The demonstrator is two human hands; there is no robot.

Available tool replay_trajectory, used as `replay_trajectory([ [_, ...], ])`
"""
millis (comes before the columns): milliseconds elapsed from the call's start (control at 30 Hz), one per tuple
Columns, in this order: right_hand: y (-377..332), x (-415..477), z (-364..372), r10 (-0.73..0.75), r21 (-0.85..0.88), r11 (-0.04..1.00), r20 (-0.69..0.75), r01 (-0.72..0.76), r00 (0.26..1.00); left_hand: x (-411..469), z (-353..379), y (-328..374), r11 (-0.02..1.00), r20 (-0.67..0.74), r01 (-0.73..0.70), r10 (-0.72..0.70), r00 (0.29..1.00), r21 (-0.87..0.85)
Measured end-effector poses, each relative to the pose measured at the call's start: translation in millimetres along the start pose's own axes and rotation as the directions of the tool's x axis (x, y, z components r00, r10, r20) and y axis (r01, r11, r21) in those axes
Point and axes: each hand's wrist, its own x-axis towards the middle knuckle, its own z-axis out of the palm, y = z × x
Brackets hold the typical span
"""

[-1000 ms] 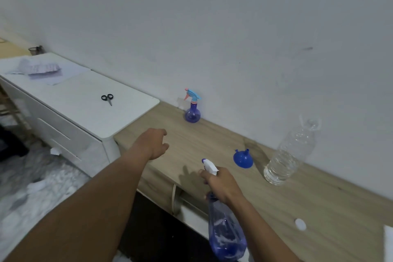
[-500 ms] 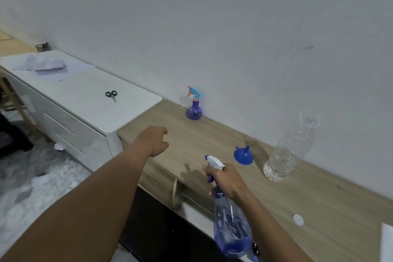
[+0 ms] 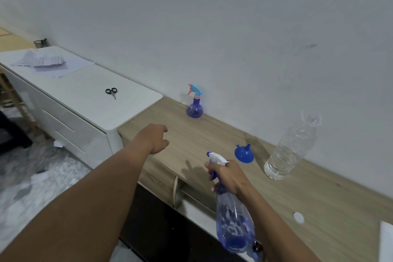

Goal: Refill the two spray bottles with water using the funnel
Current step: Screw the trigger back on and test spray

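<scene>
My right hand [image 3: 228,175] grips the white trigger head of a tall translucent blue spray bottle [image 3: 234,223], held in the air over the front edge of the wooden counter [image 3: 319,204]. My left hand [image 3: 154,139] hovers above the counter's left end, fingers loosely curled, holding nothing. A small round purple spray bottle [image 3: 195,104] with a blue and pink trigger stands by the wall. A blue funnel [image 3: 244,153] lies on its side on the counter. An uncapped clear water bottle [image 3: 291,149], partly filled, stands to the funnel's right.
A white bottle cap [image 3: 298,217] lies on the counter at the right. A white cabinet [image 3: 85,100] to the left carries black scissors [image 3: 111,92] and papers [image 3: 45,60]. A white object [image 3: 386,240] shows at the right edge. The wall runs along the counter's back.
The view has shifted slightly. My right hand has raised the tall spray bottle a little; my left hand stays over the counter's left end.
</scene>
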Motion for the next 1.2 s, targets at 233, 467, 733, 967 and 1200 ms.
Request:
replay_trajectory([
  [233,-18.7,21.9,4.9,-0.129,0.030,0.990,-0.152,0.135,0.980,10.9,1.0,1.7,0.999,0.028,-0.021,0.022,0.999,-0.042],
  [467,-55.6,65.6,-4.4,-0.314,-0.083,0.949,-0.320,0.303,0.894,33.0,16.0,21.5,0.980,0.121,-0.109,0.131,0.984,-0.168],
  [733,-75.9,146.6,-15.3,-0.394,-0.183,0.919,-0.394,0.349,0.830,95.5,46.9,46.5,0.908,0.243,-0.159,0.267,0.933,-0.388],
  [967,-75.5,223.8,-24.0,-0.326,-0.089,0.942,-0.478,0.325,0.816,171.2,73.0,63.5,0.911,0.174,-0.234,0.306,0.936,-0.340],
  [1200,-82.7,287.9,-35.0,-0.290,-0.071,0.952,-0.528,0.298,0.799,234.1,106.0,78.1,0.892,0.039,-0.301,0.333,0.942,-0.336],
])
